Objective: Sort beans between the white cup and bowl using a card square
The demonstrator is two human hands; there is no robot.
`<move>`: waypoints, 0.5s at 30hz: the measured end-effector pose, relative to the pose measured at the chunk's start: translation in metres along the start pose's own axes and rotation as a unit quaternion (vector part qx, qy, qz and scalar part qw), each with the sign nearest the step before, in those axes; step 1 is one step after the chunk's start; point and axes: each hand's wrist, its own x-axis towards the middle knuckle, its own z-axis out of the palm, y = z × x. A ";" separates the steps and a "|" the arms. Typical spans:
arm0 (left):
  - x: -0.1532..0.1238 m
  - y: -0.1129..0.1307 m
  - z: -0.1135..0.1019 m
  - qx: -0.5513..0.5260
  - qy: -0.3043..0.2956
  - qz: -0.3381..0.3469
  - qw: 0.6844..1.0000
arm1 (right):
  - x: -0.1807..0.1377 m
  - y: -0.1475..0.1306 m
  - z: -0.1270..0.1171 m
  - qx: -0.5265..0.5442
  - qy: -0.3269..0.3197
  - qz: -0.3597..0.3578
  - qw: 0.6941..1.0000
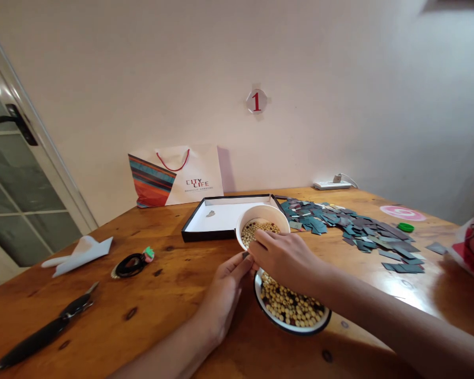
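From our head we look forward and down across the bench (150, 310), close above our left hand (221, 295) and right hand (286, 258).

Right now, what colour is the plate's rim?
Dark, near black, on a white plate; head view.

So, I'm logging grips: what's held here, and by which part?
The right hand grips the tilted white cup at its near side; whether the left hand holds anything cannot be told.
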 end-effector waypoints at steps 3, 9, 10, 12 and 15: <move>0.000 -0.001 0.000 0.004 -0.022 -0.013 1.000 | -0.001 0.000 -0.001 0.001 0.007 -0.005 1.000; -0.002 0.002 0.004 -0.023 -0.012 -0.005 1.000 | -0.001 -0.001 -0.002 0.001 0.007 0.000 1.000; -0.002 0.003 0.004 -0.020 -0.014 -0.006 1.000 | -0.001 -0.001 -0.002 0.002 0.008 -0.002 1.000; -0.002 0.005 0.003 -0.004 -0.015 -0.013 1.000 | -0.001 -0.001 -0.002 0.004 0.014 -0.005 1.000; -0.001 0.004 -0.001 0.053 -0.010 -0.015 0.998 | -0.002 0.000 -0.002 0.012 0.029 -0.007 0.999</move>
